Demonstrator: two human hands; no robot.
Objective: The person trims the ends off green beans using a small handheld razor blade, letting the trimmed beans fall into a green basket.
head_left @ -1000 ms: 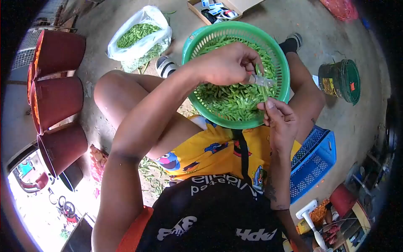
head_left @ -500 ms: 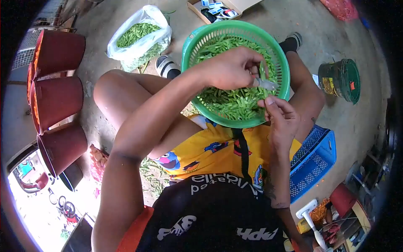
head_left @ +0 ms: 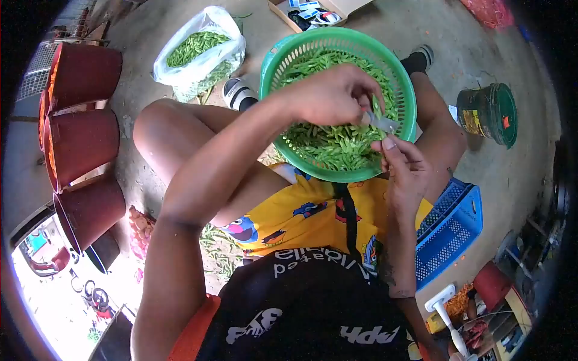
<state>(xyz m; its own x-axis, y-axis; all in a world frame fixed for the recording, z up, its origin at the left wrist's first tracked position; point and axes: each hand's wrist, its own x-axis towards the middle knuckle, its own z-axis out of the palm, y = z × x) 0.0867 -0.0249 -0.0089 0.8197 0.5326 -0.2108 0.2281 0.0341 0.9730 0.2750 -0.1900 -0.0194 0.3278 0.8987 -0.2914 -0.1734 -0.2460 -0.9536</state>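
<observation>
While the left hand (head_left: pixel 328 96) closes around a small knife (head_left: pixel 380 123), the right hand (head_left: pixel 406 171) pinches a green pod (head_left: pixel 377 108) just over the basket (head_left: pixel 266 72), probably so cut pieces drop inside.

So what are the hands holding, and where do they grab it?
The left hand grips a small knife by its handle; the right hand pinches a green bean pod at its lower end.

The floor (head_left: pixel 135 84) is grey and dusty. Three red-brown pots (head_left: pixel 84 144) sit in a row at the left. A green bucket (head_left: pixel 487 114) and a blue crate (head_left: pixel 451 225) are at the right. Bright sun falls in the lower left corner.
</observation>
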